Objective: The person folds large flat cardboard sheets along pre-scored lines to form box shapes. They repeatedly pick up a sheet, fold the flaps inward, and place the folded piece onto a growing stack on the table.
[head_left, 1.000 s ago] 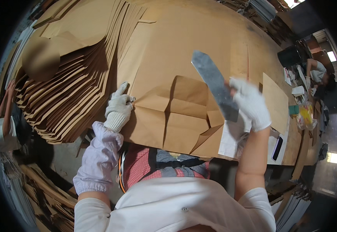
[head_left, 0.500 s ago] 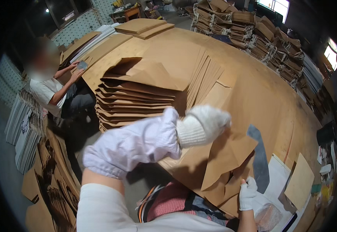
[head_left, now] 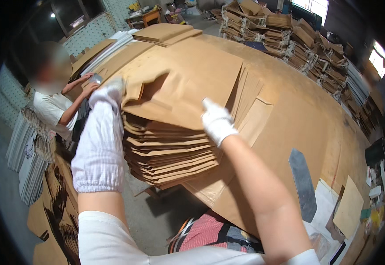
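Note:
A large brown paper bag (head_left: 192, 84) lies on top of a stack of folded brown paper bags (head_left: 170, 154), its left end gaping and crumpled. My right hand (head_left: 218, 121), in a white glove, is closed at the bag's near right corner, one finger or thumb stretched over the paper. Beside the gaping end is my gloved left hand (head_left: 112, 90), its fingers blurred and partly hidden. A pale striped sleeve cover runs up my left forearm. Fanned brown sheets (head_left: 247, 88) lie just right of the bag.
A grey pointed flat strip (head_left: 303, 183) lies on the wooden table (head_left: 334, 128) at right, near white paper and a tan sheet (head_left: 345, 207). A person (head_left: 53, 106) works at far left, a small grey plate in hand. Tied brown bundles (head_left: 285, 39) are piled at back right.
My left hand has swung left to the stack's left side. My right hand has moved from the near right up to the stack. The bag on top now lies flatter and extends farther right.

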{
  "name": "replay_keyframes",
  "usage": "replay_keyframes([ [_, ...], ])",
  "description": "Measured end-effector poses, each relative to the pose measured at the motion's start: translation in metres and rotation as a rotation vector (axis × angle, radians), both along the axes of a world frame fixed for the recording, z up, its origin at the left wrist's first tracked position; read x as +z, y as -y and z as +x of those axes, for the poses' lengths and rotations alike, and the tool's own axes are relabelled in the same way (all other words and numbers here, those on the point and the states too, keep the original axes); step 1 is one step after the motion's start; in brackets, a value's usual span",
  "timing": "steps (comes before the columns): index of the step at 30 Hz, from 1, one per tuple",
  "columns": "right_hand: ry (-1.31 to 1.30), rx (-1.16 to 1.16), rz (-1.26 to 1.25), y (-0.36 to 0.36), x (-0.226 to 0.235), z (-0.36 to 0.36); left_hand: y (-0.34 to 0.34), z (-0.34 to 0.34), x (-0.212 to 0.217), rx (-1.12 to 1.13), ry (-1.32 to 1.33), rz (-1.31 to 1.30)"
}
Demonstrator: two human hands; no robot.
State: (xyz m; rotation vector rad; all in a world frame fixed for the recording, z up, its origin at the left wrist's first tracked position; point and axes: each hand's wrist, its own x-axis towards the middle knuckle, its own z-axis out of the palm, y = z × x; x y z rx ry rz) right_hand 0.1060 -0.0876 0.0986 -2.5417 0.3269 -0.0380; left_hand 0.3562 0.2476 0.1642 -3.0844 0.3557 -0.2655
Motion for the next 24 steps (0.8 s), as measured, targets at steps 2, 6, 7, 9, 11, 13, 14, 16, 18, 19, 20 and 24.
replay_keyframes([
  [2, -0.054, 0.088, -0.12, -0.014, -0.051, -0.019, -0.054, 0.004, -0.08, -0.049, -0.137, -0.067],
  [6, 0.378, 0.316, 0.021, -0.025, -0.036, -0.086, -0.289, -0.016, -0.13, -0.434, -0.419, -0.679],
  [7, 0.398, 0.261, 0.021, 0.001, -0.053, -0.115, -0.237, -0.007, -0.144, -0.251, -0.277, -0.374],
  [9, 0.365, 0.191, 0.026, 0.036, -0.075, -0.185, -0.151, -0.027, -0.129, -0.112, -0.027, -0.155],
  [11, 0.267, 0.111, -0.187, 0.079, -0.102, -0.27, -0.069, -0.084, -0.077, -0.205, 0.241, -0.255],
  [13, 0.131, -0.111, -0.371, 0.11, -0.13, -0.338, 0.011, -0.193, -0.026, -0.421, 0.322, -0.502],
  [14, -0.088, -0.21, -0.415, 0.125, -0.138, -0.37, 0.048, -0.249, -0.015, -0.555, 0.286, -0.628],
  [16, -0.096, -0.365, -0.361, 0.153, -0.14, -0.411, 0.121, -0.34, -0.011, -0.868, 0.053, -0.759],
  [18, -0.13, -0.582, -0.41, 0.156, -0.135, -0.44, 0.203, -0.376, -0.065, -1.076, -0.267, -0.657],
  [19, -0.17, -0.665, -0.349, 0.159, -0.128, -0.443, 0.232, -0.379, -0.098, -1.078, -0.31, -0.434],
  [20, -0.202, -0.742, -0.285, 0.163, -0.123, -0.441, 0.252, -0.388, -0.13, -1.029, -0.218, -0.271],
  [24, -0.253, -0.954, -0.191, 0.169, -0.121, -0.429, 0.281, -0.379, -0.193, -0.898, -0.172, -0.253],
])
